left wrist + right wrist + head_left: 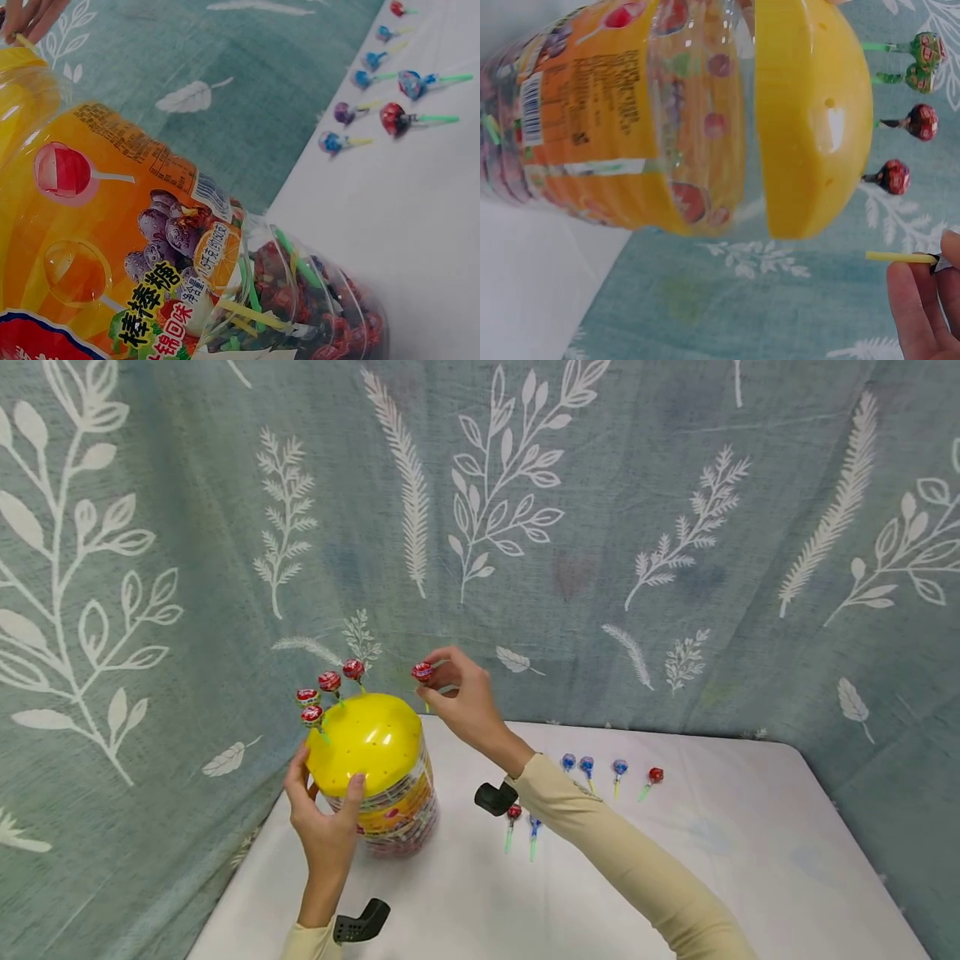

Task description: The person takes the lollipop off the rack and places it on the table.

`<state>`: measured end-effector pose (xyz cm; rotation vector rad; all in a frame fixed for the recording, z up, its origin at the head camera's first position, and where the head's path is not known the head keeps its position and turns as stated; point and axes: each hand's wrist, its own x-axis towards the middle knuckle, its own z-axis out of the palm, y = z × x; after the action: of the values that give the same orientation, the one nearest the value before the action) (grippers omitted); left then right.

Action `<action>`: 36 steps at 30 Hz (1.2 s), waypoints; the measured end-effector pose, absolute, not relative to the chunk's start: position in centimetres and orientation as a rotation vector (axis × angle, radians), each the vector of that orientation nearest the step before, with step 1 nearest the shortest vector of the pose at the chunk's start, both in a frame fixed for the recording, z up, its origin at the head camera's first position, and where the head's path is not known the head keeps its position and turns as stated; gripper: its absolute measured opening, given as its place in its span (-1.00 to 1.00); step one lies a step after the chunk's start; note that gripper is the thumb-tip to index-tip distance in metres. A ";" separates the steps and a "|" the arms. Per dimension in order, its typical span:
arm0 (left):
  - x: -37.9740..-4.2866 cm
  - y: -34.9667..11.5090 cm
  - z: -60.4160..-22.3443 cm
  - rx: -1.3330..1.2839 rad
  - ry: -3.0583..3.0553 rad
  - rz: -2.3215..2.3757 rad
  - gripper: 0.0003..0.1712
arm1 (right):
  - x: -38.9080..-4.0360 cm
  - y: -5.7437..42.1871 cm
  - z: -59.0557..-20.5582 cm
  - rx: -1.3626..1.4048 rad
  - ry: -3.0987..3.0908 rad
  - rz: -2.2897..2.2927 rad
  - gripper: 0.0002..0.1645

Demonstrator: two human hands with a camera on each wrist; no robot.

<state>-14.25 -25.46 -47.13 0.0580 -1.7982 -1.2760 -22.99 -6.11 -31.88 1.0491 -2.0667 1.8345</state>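
My right hand (468, 697) was closed in a pinch on a red-wrapped lollipop (422, 672), thumb and fingers meeting just under its head, so that its yellow stick (896, 257) stuck out free below. I judged it light, the stick thin and stiff, the wrapper slick enough to twist under a loose grip; the top of the stick, where it met the wrapper, seemed the place to hold it. It hung in the air just to the right of the yellow lid (375, 735), apart from it. My right forearm slanted up and inward from the lower right, its beige sleeve (600, 831) over the counter (465, 902). My left hand (326, 831) was clamped around the near left side of the lid, thumb upright against the front, fingers round the left edge. The plastic candy jar (408, 810) beneath, with sweets inside, was likely weighty low down, its domed top smooth and slippery, best steadied by the rim. Four lollipops (330, 682) stood along the lid's far left edge. Farther right, loose lollipops (620, 767) lay on the counter, before a leaf-patterned curtain (570, 685).
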 end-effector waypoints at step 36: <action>-14.7 -25.1 -47.2 0.076 -1.787 -1.277 -0.11 | -22.2 1.5 -38.4 0.824 -2.296 1.858 -0.61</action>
<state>-14.65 -25.15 -47.23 0.0761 -1.7866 -1.2773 -22.20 1.52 -38.45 0.8242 -2.2963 1.8577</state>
